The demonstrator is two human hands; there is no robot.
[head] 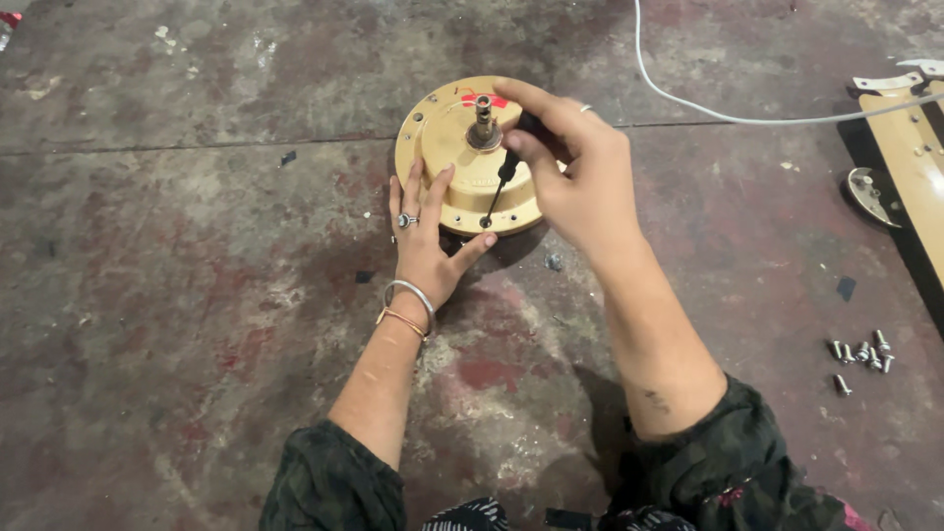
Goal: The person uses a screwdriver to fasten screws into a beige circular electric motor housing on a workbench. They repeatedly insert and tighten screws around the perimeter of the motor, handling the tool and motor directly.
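A round gold-coloured motor housing (440,138) with a short metal shaft (483,116) in its middle lies flat on the concrete floor. My left hand (425,239) rests flat against its near rim, fingers spread, with a ring and two bangles on it. My right hand (573,175) grips a black screwdriver (500,183); its tip touches the housing's near edge beside my left thumb.
A gold fan blade (919,167) with metal brackets lies at the right edge. Several loose screws (862,352) sit on the floor at the right. A white cable (708,106) runs across the top right. One small screw (554,262) lies near the housing.
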